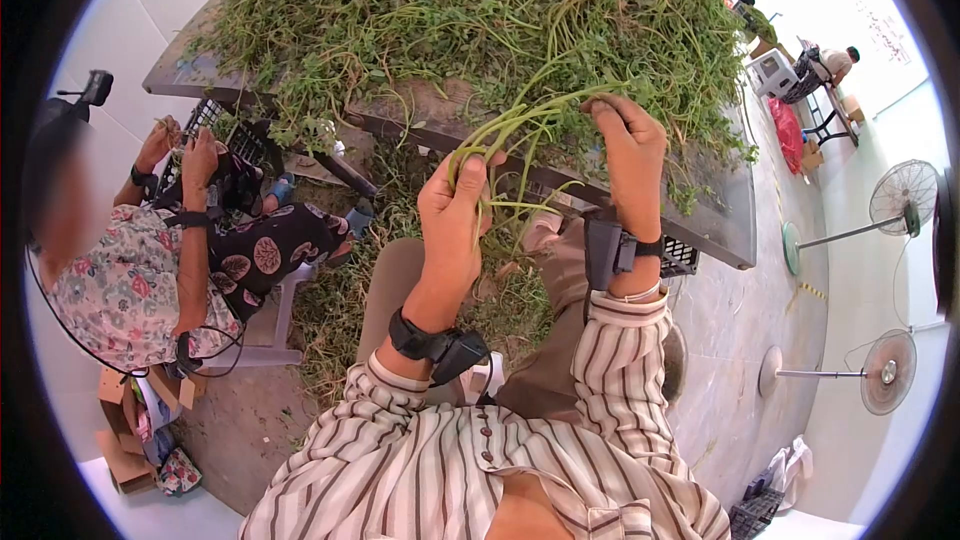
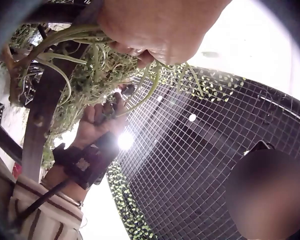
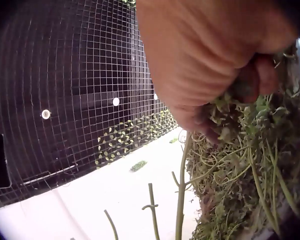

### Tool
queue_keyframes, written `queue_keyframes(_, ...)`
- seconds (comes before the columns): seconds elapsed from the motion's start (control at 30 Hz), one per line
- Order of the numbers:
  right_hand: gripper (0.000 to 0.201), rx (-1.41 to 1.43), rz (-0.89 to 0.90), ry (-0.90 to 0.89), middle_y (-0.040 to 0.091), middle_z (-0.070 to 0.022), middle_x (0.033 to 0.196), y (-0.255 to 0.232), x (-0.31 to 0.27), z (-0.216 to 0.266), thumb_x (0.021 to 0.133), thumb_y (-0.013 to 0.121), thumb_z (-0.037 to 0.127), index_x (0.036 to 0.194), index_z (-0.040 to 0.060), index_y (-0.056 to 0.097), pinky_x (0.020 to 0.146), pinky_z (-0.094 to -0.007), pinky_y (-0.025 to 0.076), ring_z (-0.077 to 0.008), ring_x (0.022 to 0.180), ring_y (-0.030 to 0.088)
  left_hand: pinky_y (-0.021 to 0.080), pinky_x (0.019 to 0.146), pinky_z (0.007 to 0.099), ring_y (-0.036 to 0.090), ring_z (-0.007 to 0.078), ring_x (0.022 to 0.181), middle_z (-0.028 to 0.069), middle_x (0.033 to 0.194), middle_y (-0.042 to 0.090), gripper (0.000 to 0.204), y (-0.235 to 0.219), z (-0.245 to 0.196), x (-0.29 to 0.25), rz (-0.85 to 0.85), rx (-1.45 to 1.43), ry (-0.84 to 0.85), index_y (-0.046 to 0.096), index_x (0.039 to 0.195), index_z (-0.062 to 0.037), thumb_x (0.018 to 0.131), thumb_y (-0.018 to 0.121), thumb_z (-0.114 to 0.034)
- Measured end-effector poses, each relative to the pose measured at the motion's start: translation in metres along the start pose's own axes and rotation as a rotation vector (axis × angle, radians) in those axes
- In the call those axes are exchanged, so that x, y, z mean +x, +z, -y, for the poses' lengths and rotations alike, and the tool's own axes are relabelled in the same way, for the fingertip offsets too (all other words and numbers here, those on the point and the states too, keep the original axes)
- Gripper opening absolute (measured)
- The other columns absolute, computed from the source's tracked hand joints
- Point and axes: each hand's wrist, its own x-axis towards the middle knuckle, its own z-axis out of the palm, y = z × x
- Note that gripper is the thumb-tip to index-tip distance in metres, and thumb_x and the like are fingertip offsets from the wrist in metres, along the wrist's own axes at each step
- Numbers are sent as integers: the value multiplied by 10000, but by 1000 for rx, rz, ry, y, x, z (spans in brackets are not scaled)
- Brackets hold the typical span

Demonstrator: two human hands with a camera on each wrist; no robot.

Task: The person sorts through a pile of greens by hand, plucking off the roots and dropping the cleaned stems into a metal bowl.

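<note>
My left hand (image 1: 455, 205) grips a small bunch of long green plant stems (image 1: 510, 125), with the thumb laid across them. The stems fan out up and to the right, and a few thin ends hang below. At their far end my right hand (image 1: 630, 145) has its fingers curled and pinches the stems near the leafy part. In the right wrist view, leaves (image 3: 225, 112) show right at the fingertips of that hand. The left wrist view shows stems (image 2: 65, 37) sticking out on one side of the left fist.
A big heap of leafy green plants (image 1: 470, 20) covers the table (image 1: 735, 230) ahead. More cuttings (image 1: 340, 340) lie on the floor. At left sits another person (image 1: 140, 280), hands raised. Two fans (image 1: 890, 370) stand at right, and a black crate (image 1: 680, 256) is under the table edge.
</note>
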Motion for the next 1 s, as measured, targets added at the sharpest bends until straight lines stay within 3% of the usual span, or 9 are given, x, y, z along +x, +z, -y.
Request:
queue_keyframes(0.13, 179, -121, -84, -89, 593, -36, 692, -5, 3, -10, 783, 553, 107, 827, -54, 619, 604, -236, 400, -85, 634, 488, 252, 367, 164, 332, 18, 429, 70, 824, 597, 187, 2, 4, -2, 46, 39, -15, 557, 929, -27, 895, 542, -210)
queue_keyframes(0.23, 177, 20, -138, 83, 573, -56, 664, -7, 3, -7, 775, 542, 111, 810, -51, 601, 587, -245, 390, -93, 607, 469, 247, 370, 168, 321, 15, 431, 70, 832, 607, 185, 7, 5, -4, 74, 73, -36, 564, 920, -27, 895, 540, -209)
queue_keyframes(0.27, 171, -62, -161, 16, 569, -60, 658, -9, 4, -9, 772, 539, 107, 810, -47, 603, 583, -247, 388, -97, 606, 467, 244, 371, 168, 316, 13, 432, 71, 840, 612, 185, 8, 6, -4, 112, 79, -35, 568, 915, -28, 895, 539, -209)
queue_keyframes(0.3, 166, -144, -183, -51, 564, -65, 653, -10, 5, -10, 770, 536, 104, 809, -42, 605, 579, -248, 387, -101, 606, 466, 196, 430, 182, 254, -4, 477, -89, 609, 404, 260, 12, 7, -5, 115, 85, -9, 611, 997, 0, 906, 528, -229)
queue_keyframes(0.53, 145, -356, -270, -313, 587, -69, 785, -47, 9, -23, 784, 510, 76, 843, -26, 595, 571, -238, 393, -113, 673, 477, 220, 380, 180, 306, 10, 442, -16, 649, 490, 211, -2, -1, -1, 62, 38, -41, 572, 940, -3, 895, 540, -206)
queue_keyframes(0.6, 175, -504, -315, -254, 554, -68, 875, -60, 5, -27, 822, 488, 84, 948, -25, 543, 568, -208, 395, -107, 722, 470, 218, 380, 177, 303, 14, 434, -24, 635, 489, 209, -8, -1, 3, 10, -19, -13, 567, 941, -3, 894, 544, -205)
queue_keyframes(0.63, 173, 261, -212, 119, 514, -67, 882, -61, 11, -25, 869, 453, 112, 978, -16, 492, 526, -183, 366, -103, 714, 457, 223, 375, 177, 308, 15, 430, -21, 633, 483, 216, -4, -1, 3, -20, -20, -13, 560, 946, 0, 894, 545, -209)
queue_keyframes(0.73, 144, 896, 11, 249, 501, -66, 832, -47, 13, -28, 890, 430, 132, 921, 4, 489, 469, -197, 323, -96, 662, 431, 235, 372, 176, 333, 14, 443, -2, 680, 516, 205, -6, 2, 3, 57, -49, -36, 556, 934, -9, 891, 550, -209)
queue_keyframes(1.0, 178, 414, 153, 345, 514, 21, 698, -8, 1, 4, 865, 548, 208, 925, 43, 580, 426, -184, 221, -52, 547, 393, 245, 372, 172, 330, 15, 427, -17, 648, 495, 207, 2, -2, -1, -8, -32, -26, 560, 940, -10, 884, 561, -209)
